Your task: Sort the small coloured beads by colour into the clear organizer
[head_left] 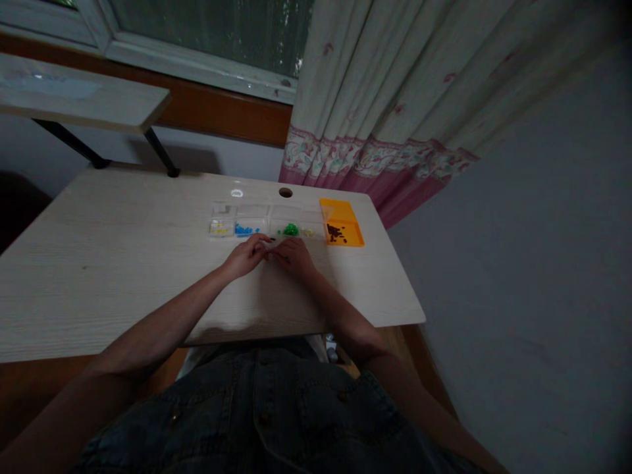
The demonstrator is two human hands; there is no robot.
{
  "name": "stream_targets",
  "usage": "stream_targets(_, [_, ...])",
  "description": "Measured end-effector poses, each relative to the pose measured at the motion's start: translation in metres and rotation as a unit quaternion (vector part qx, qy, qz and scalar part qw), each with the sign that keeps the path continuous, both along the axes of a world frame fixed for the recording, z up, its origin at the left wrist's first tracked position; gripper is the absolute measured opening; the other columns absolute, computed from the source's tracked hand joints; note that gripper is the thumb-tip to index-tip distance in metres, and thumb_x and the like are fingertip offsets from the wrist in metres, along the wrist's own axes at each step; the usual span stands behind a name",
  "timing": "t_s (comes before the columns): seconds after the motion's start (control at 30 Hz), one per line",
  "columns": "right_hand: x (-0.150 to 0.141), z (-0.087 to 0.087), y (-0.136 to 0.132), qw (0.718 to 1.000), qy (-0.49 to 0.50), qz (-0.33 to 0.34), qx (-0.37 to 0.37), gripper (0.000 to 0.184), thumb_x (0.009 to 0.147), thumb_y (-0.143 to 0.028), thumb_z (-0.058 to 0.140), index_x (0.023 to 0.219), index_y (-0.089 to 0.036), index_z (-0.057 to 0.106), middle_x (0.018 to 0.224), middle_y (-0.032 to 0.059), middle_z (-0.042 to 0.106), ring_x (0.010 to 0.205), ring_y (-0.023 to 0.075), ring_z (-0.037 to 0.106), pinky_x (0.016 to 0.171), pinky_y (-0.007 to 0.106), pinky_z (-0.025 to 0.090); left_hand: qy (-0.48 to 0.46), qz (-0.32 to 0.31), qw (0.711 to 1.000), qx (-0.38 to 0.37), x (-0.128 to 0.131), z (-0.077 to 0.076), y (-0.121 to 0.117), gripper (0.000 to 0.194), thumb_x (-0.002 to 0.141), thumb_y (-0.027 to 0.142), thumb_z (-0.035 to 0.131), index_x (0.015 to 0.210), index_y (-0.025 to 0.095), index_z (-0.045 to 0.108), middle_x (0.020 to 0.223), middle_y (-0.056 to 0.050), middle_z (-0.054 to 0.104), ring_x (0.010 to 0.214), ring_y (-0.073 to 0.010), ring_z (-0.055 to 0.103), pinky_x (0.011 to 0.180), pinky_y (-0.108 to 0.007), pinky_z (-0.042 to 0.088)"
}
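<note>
My left hand (247, 256) and my right hand (295, 257) meet above the table, just in front of the clear boxes. Fingers of both are pinched together at a small spot between them; what they hold is too small and dark to name. Beyond my left hand, blue beads (245, 230) lie in a clear lidded box (253, 214). Green beads (291, 229) sit in another clear box beyond my right hand. Yellow pieces (220, 230) are in the leftmost box, and pale yellowish ones (307, 232) are right of the green. A small dark piece shows near my left fingertips.
An orange box (353, 233) with dark brown pieces (336, 233) stands at the right end of the row. The pale wooden table (123, 263) has a round cable hole (286, 192) at the back. A raised shelf (113, 105) is at left; a curtain (365, 99) hangs behind.
</note>
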State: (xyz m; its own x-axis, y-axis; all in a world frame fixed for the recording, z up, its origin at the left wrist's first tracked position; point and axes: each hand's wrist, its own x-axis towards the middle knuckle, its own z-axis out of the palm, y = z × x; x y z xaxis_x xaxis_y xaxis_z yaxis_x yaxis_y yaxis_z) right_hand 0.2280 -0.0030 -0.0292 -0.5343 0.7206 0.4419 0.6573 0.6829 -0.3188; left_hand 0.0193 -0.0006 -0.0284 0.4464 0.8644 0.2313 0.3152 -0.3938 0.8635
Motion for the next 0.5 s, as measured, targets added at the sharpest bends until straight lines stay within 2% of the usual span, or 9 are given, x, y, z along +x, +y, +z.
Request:
stream_targets(0.13, [0.0,0.0,0.0,1.0,-0.004,0.004,0.011,0.021,0.095,-0.035,0.056,0.096,-0.025,0.075,0.088,0.0037,0.07,0.093,0.0184,0.06,0.092,0.034,0.041,0.028,0.003,0.999,0.017,0.0,-0.002,0.001,0.029,0.095,0.029,0.043,0.122,0.021,0.05,0.076,0.002,0.068,0.073,-0.0165,0.064,0.074,-0.029,0.047])
stream_targets(0.27, [0.017,0.007,0.007,0.999,0.024,-0.034,0.024,0.02,0.095,-0.034,0.057,0.095,-0.026,0.076,0.09,0.0044,0.073,0.094,0.0192,0.061,0.091,0.035,0.042,0.107,0.077,0.983,0.126,0.003,-0.003,0.001,0.03,0.096,0.03,0.044,0.119,0.018,0.057,0.087,-0.005,0.065,0.086,-0.0209,0.059,0.086,-0.035,0.045])
stream_targets(0.37, [0.045,0.018,0.015,0.988,0.076,-0.124,0.045,0.024,0.095,-0.036,0.056,0.09,-0.024,0.076,0.087,0.0063,0.074,0.088,0.0204,0.063,0.086,0.036,0.044,0.201,0.102,0.956,0.189,0.007,-0.001,0.0,0.038,0.095,0.029,0.047,0.128,0.016,0.057,0.099,-0.011,0.061,0.098,-0.0259,0.055,0.092,-0.041,0.043])
stream_targets(0.5, [0.089,0.03,0.02,0.948,0.127,-0.28,0.076,0.032,0.096,-0.042,0.052,0.09,-0.022,0.075,0.089,0.0072,0.075,0.088,0.0216,0.062,0.088,0.039,0.044,0.287,0.102,0.931,0.201,0.012,0.001,-0.003,0.046,0.094,0.032,0.05,0.139,0.021,0.052,0.103,-0.012,0.056,0.1,-0.0288,0.051,0.09,-0.042,0.043])
